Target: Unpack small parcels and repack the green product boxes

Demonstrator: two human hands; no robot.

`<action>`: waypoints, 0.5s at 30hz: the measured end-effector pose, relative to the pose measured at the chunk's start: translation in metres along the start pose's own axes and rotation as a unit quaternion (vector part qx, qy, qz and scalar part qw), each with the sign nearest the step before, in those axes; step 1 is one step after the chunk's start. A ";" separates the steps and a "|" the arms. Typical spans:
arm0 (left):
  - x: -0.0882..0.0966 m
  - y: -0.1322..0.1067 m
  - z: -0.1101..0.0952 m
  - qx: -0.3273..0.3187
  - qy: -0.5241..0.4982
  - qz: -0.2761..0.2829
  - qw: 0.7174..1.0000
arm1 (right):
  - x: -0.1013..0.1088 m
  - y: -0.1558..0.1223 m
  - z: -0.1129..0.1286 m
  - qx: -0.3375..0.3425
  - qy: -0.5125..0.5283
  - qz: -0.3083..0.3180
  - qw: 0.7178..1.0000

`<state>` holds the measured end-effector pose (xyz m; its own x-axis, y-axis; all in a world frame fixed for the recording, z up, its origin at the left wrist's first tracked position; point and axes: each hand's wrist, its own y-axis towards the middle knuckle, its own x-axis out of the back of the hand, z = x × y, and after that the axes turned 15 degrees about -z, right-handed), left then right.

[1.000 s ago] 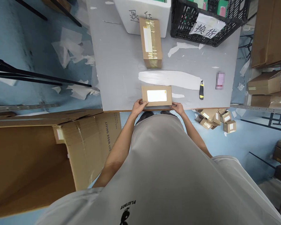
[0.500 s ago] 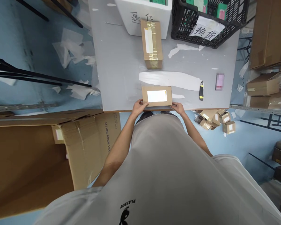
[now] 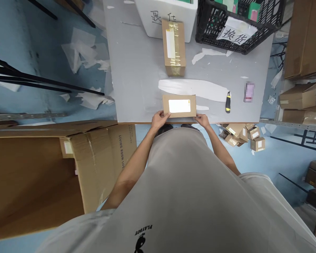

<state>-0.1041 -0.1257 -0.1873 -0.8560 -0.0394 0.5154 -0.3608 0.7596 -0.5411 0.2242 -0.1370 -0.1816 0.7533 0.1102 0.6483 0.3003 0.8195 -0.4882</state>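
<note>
A small brown cardboard box (image 3: pixel 165 105) with a white label on top sits at the near edge of the grey table. My left hand (image 3: pixel 159 119) grips its left near corner, thumb on the near side. At the right near corner, my right hand (image 3: pixel 202 120) has its fingers closed on the box too. Just beyond the box lies a long white paper strip (image 3: pixel 192 87). A black and yellow utility knife (image 3: pixel 228 102) rests to the right, by the strip's end. Farther back stands a taped cardboard box (image 3: pixel 176 66) with a label.
A white foam bin (image 3: pixel 151 30) and a black plastic crate (image 3: pixel 210 35) with a paper sign stand at the back. A pink blurred item (image 3: pixel 249 92) lies right. Left of me is a big open carton (image 3: pixel 100 165); small boxes (image 3: pixel 233 130) pile on the floor right.
The view has shifted slightly, so the table things appear a little farther right. Both hands stay on the small box, which shows no clear movement on the table.
</note>
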 end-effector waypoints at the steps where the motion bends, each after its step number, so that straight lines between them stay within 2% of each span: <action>1: 0.001 -0.003 -0.001 -0.004 0.010 -0.001 1.000 | 0.002 0.000 0.001 0.004 0.000 -0.005 1.000; 3: 0.003 -0.008 -0.002 -0.016 0.008 -0.008 1.000 | 0.008 -0.001 0.004 0.030 0.015 -0.025 0.999; 8: 0.015 -0.013 -0.005 -0.064 -0.101 -0.035 0.992 | 0.036 0.000 0.016 0.115 0.075 -0.086 0.987; 11: 0.018 -0.004 -0.008 -0.078 -0.089 -0.046 0.992 | 0.045 0.005 0.026 0.114 0.043 -0.100 0.987; 15: 0.016 0.013 -0.009 -0.076 -0.053 -0.029 0.995 | 0.035 0.013 0.035 0.075 0.013 -0.074 0.994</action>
<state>-0.1189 -0.1106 -0.1806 -0.8723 -0.1481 0.4661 -0.3579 0.8428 -0.4020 0.2339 -0.1028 -0.1450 0.7235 -0.0307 0.6896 0.3190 0.9008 -0.2946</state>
